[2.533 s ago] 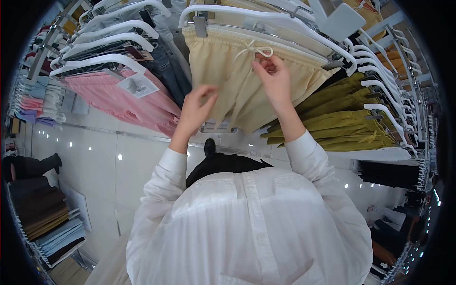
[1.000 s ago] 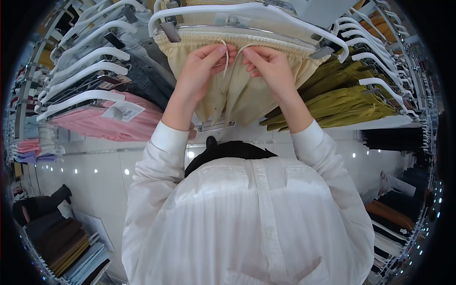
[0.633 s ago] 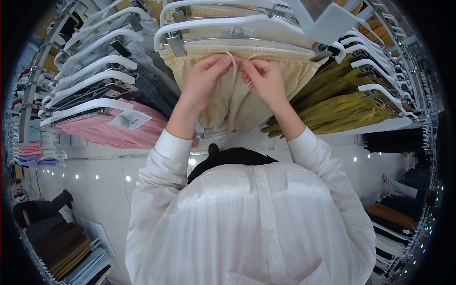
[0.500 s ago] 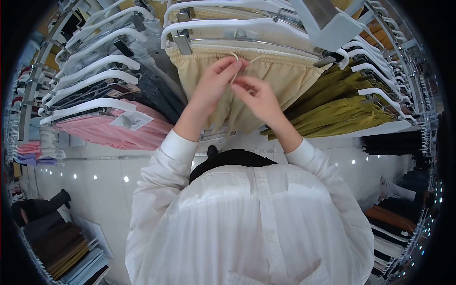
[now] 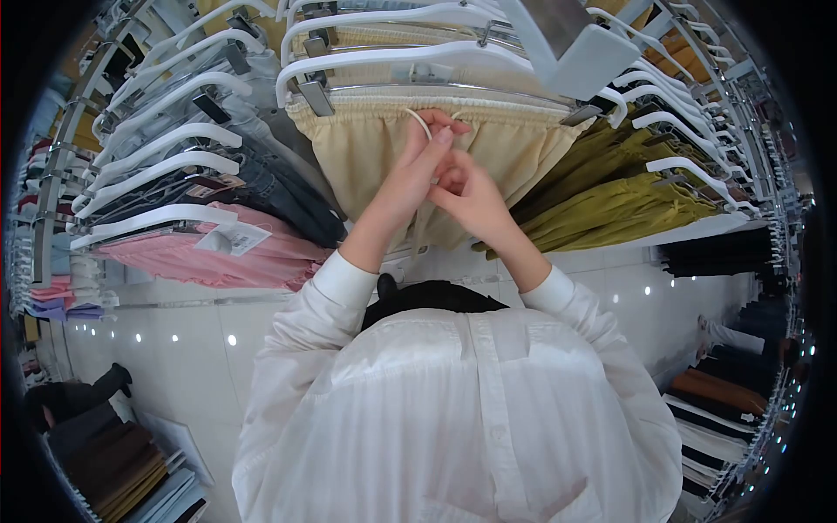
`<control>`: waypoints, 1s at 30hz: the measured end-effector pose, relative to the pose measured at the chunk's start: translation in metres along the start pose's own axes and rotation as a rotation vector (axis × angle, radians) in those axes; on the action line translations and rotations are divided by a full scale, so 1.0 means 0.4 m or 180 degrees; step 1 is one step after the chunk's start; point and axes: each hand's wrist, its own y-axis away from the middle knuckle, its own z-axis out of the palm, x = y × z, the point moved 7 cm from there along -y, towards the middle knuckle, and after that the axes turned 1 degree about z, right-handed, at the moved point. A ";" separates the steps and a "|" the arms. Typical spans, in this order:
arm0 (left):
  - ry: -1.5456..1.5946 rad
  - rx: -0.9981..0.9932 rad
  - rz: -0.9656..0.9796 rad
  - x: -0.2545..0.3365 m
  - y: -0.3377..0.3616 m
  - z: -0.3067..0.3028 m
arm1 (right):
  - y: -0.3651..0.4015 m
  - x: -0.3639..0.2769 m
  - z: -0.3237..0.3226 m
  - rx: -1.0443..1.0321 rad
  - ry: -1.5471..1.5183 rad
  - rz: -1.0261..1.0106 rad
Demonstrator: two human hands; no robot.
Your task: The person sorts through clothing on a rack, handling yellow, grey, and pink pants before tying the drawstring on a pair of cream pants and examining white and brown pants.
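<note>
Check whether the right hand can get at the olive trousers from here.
Probably yes: the olive trousers hang beside the right forearm, nothing visible between. The right hand is close by the left hand; whether it holds the cord is unclear.

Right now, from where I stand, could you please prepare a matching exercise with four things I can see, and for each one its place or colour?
1. drawstring
2. pink garment
3. olive garments
4. sleeves

A. right of the cream garment
B. at the left hand's fingers
C. white
D. left of the cream garment

Pairs: 1-B, 2-D, 3-A, 4-C
</note>
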 end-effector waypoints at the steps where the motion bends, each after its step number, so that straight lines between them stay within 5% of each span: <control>1: 0.0076 0.0015 -0.0003 0.000 0.001 0.001 | 0.004 -0.006 0.001 -0.0005 -0.0009 0.0002; 4: 0.0181 0.0064 0.0020 -0.003 0.005 0.005 | 0.014 -0.020 -0.021 0.0220 0.0085 0.0090; 6: 0.0194 0.0095 0.0059 -0.002 0.007 0.006 | 0.006 0.012 -0.010 -0.0322 0.0038 0.0494; 9: 0.0222 0.0147 -0.0398 -0.029 0.015 0.003 | -0.004 0.015 -0.031 -0.0288 0.0279 0.0477; 15: -0.0029 0.0444 0.0386 -0.011 0.007 -0.004 | -0.007 -0.064 -0.127 0.0142 0.0431 0.0073; 20: 0.0705 0.0642 -0.0396 -0.015 0.018 0.022 | -0.009 -0.079 -0.147 -0.0170 0.0526 0.0048; 26: 0.0545 0.1047 -0.0427 -0.038 0.023 0.020 | -0.001 -0.056 -0.144 -0.0039 0.0588 0.0161; 30: 0.0971 0.1187 -0.0401 -0.037 0.032 0.024 | -0.008 -0.121 -0.110 0.0024 -0.0243 -0.0174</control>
